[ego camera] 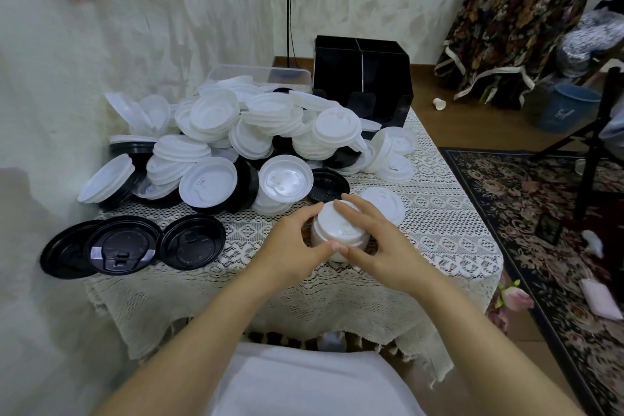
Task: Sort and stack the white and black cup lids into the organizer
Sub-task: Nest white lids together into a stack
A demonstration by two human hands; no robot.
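Both hands close around a short stack of white lids (332, 230) standing on the lace tablecloth (439, 213) near the front middle of the table. The left hand (293, 240) curls round the stack's left side and the right hand (385, 246) round its right, with the right fingers draped over the top lid and the two thumbs almost touching on the near side. Just beyond the stack, a single white lid (388, 201) lies flat on the cloth. Behind and to the left is a loose heap of mixed lids (216, 142), mostly white with black ones underneath. Three black lids (125, 245) lie overlapping in a row at the front left edge. The black organizer (358, 74) stands at the far right corner, beside a clear plastic bin (236, 71)
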